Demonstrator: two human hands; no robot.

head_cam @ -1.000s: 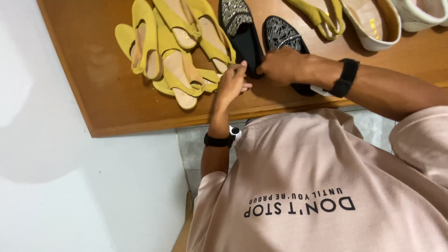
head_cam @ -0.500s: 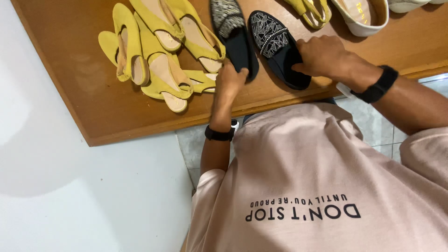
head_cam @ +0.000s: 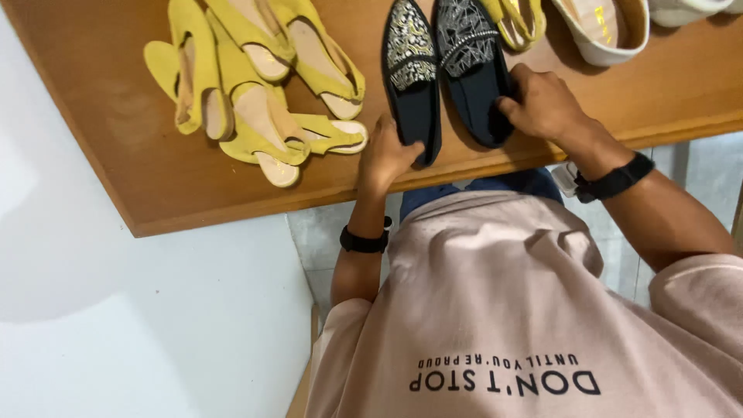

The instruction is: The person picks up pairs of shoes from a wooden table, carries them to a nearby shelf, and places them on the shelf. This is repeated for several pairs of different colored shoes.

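Both hands grip heels: left hand (head_cam: pixel 385 155) on the left black beaded loafer (head_cam: pixel 412 73), right hand (head_cam: pixel 542 102) on its mate (head_cam: pixel 470 70), right of the yellow slingback sandals (head_cam: pixel 255 85); pairing underway, squaring them needs care.

Matt black cloth with glittering beaded toes is seen on the loafers (head_cam: pixel 441 73); the counter (head_cam: pixel 139 139) is smooth brown wood

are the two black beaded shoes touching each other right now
Touching. The head view shows the left black shoe and the right black shoe lying side by side on the wooden table, their inner edges pressed together with no wood visible between them.
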